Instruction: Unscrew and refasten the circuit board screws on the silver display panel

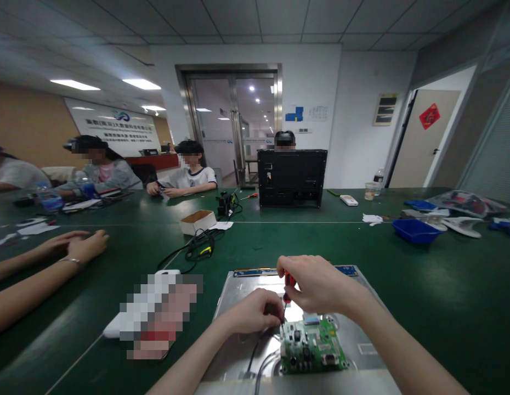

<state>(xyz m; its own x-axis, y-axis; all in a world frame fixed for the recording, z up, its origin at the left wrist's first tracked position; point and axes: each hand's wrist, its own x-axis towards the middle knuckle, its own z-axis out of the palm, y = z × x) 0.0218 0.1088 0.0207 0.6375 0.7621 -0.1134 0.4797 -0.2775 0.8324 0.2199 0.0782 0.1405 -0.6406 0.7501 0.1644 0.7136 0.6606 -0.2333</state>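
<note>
The right hand (315,282) is closed around the red handle of a screwdriver (288,281), which stands nearly upright with its shaft running down to the far left corner of a green board (310,345). The left hand (259,310) has its fingers curled and the tips drawn in beside the shaft; I cannot tell whether they pinch anything, as the spot is small and partly covered. The board lies on a silver panel (368,326), below both hands. Dark wires (255,356) run over the panel at the board's left, and a blue strip (255,272) lines its far edge.

The panel rests on a green table (436,307). To its left lies a white object (115,327), mostly blurred out, and beyond that a black cable (203,249) near an open box (197,222). A co-worker's 2 hands (84,247) are close together at the left. Farther back, a black case (292,178) stands in front of a person (284,144). A blue tray (417,231) sits at the right, and a cup (370,191) stands just beside a bottle (378,176).
</note>
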